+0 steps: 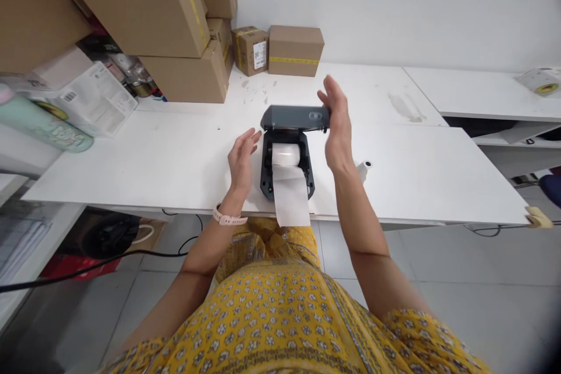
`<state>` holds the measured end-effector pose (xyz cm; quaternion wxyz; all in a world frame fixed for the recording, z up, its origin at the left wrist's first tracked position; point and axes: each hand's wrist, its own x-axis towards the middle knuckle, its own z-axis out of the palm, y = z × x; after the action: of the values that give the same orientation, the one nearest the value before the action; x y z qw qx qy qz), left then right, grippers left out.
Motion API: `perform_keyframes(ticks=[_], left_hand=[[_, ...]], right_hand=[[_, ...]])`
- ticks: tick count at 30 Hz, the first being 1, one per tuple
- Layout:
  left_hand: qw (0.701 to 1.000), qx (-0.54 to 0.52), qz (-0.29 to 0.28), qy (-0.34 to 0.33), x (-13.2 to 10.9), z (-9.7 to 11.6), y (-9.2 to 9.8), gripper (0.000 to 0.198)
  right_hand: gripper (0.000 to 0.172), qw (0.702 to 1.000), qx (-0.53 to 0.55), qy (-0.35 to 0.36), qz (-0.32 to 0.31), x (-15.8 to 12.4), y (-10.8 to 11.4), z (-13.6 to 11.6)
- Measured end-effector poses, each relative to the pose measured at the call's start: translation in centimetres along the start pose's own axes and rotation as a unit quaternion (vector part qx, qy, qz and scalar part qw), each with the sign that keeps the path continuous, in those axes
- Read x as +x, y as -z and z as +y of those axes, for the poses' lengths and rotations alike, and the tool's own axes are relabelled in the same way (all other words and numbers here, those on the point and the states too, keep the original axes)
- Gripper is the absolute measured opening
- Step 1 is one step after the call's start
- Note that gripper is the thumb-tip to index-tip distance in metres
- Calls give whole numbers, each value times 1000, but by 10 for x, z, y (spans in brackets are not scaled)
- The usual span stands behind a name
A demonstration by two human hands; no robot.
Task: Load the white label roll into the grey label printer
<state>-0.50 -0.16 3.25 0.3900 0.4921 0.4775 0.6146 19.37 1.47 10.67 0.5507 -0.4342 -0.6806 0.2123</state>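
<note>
The right hand (337,128), open and flat, touches the right end of the raised lid (293,117) of the label printer (265,178), the left hand (241,158) hovers open just beside the printer's left wall, and the paper strip (291,201) runs from the printer toward the person.

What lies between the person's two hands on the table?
The head view shows an open printer between the left hand and right hand, with a white paper roll inside; the right hand touches its raised lid.
</note>
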Motion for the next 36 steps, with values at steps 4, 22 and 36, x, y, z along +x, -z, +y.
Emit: perform_keyframes(ticks=[4,22,36], left_hand=[[989,124,-10,76,18,-23,0,46],[844,477,-204,138,27,-14,-3,50],[824,505,-223,130,26,-11,-6,43]], right_hand=[[76,996,-59,23,59,67,-13,6],[60,871,-263,1,-415,25,-24,45],[103,882,-22,-41,-469,43,5,57]])
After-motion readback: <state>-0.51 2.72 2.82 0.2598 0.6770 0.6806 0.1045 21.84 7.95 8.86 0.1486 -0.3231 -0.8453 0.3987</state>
